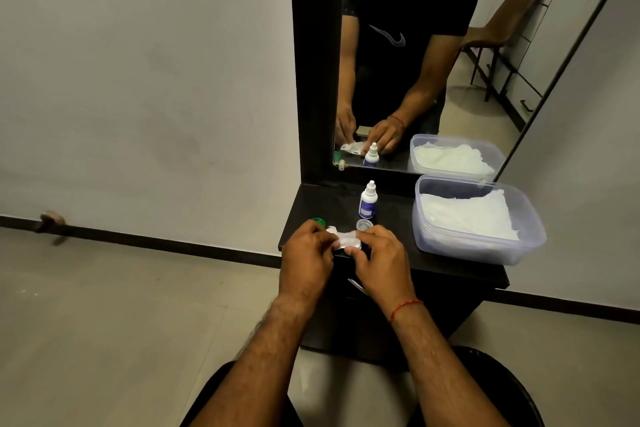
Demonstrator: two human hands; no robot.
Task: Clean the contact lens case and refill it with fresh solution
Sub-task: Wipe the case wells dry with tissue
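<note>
While both hands meet over the front edge of the dark surface (311, 198), a white tissue (346, 238) is pinched between them, and that is where the action sits. The left hand (306, 255) grips the tissue's left end with curled fingers; the right hand (379, 258) clamps its right end between thumb and forefinger, a red thread bracelet (405, 308) on that wrist. The tissue looks wrapped around something, likely the lens case body, though I cannot tell, since the paper and fingers hide it. Taking the solution bottle (367, 200) as our marker: it stands upright, white with a blue label and its cap on, just behind the hands. Directly in front of the bottle lies a clear cap (364, 225), touching the right hand's fingertips or very close to them. To the front left of the bottle a green cap (319, 221) peeks out from behind the left hand's knuckles. To the right of the bottle sits a clear plastic tub (533, 218) holding white tissues (467, 215). Behind the bottle rises a mirror (485, 80) in a dark frame, doubling the bottle, the tub and the hands.
</note>
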